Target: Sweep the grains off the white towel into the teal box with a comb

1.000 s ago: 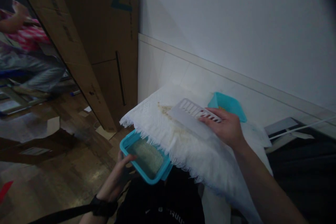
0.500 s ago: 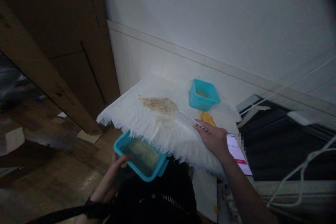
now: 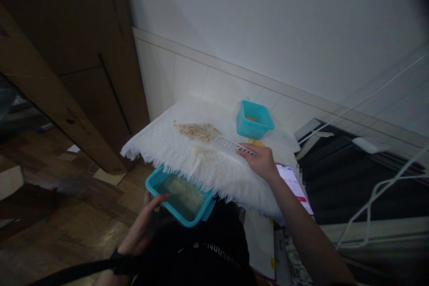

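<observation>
My right hand is closed on a flat whitish strip with a row of openings, its exact kind unclear. The strip's far end reaches the right edge of a thin spread of brown grains on a white fringed cloth. Paler grains lie just in front of that spread. My left hand grips the left rim of a turquoise tub, thumb over the edge. The tub sits tilted beneath the cloth's fringe, with a layer of pale grains inside.
A second turquoise tub with some yellowish-brown bits stands at the back of the cloth, against the wall. A lit phone lies right of my right forearm. White cables hang at right; large cardboard stands at left.
The view has shifted slightly. My right hand and the strip have moved a little left and up in view, toward the brown grains. My left hand keeps hold of the tub.
</observation>
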`<action>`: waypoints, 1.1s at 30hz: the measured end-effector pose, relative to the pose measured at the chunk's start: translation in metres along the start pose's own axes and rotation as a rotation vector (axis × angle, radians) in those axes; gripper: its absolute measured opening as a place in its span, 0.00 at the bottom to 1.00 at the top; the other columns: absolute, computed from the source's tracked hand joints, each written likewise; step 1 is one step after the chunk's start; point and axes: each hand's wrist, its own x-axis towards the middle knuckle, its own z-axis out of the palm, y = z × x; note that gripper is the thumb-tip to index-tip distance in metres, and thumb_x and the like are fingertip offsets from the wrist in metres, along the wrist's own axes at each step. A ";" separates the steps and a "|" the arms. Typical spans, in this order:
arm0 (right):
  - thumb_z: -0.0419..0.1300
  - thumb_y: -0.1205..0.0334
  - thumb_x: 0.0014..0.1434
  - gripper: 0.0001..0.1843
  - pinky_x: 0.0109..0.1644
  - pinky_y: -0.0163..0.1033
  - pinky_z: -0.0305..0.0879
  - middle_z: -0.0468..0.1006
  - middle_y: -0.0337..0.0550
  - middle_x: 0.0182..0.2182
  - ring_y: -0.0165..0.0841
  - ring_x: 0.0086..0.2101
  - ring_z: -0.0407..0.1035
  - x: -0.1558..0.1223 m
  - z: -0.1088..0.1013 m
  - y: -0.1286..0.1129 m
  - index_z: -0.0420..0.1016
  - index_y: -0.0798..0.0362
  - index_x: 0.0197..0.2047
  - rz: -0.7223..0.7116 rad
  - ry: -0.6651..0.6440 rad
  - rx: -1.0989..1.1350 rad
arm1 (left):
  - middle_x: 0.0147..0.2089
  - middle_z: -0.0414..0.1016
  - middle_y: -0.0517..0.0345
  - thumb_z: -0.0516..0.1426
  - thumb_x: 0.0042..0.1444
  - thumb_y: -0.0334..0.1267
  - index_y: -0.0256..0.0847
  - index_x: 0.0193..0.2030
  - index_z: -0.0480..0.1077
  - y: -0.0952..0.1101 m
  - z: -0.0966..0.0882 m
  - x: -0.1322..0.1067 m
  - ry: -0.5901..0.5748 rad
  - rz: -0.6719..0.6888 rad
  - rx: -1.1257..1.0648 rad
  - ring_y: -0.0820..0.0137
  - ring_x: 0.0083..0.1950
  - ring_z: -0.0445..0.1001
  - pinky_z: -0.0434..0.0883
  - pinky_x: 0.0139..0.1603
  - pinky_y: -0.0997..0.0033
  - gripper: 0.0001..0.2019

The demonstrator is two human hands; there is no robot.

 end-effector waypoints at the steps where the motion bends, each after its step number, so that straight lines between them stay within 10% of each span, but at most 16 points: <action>1: 0.67 0.58 0.60 0.10 0.42 0.43 0.84 0.90 0.44 0.39 0.43 0.37 0.86 0.000 0.002 -0.002 0.90 0.47 0.42 -0.002 -0.001 0.002 | 0.60 0.78 0.56 0.69 0.56 0.43 0.63 0.66 0.67 -0.001 0.001 0.000 -0.008 0.001 -0.003 0.52 0.61 0.77 0.81 0.54 0.50 0.32; 33: 0.60 0.66 0.71 0.13 0.34 0.34 0.80 0.90 0.41 0.39 0.33 0.27 0.84 -0.087 -0.022 -0.055 0.87 0.47 0.48 -0.362 0.011 -0.264 | 0.61 0.76 0.53 0.71 0.53 0.39 0.58 0.60 0.64 -0.015 0.008 0.012 0.048 -0.034 0.048 0.54 0.58 0.79 0.82 0.51 0.48 0.31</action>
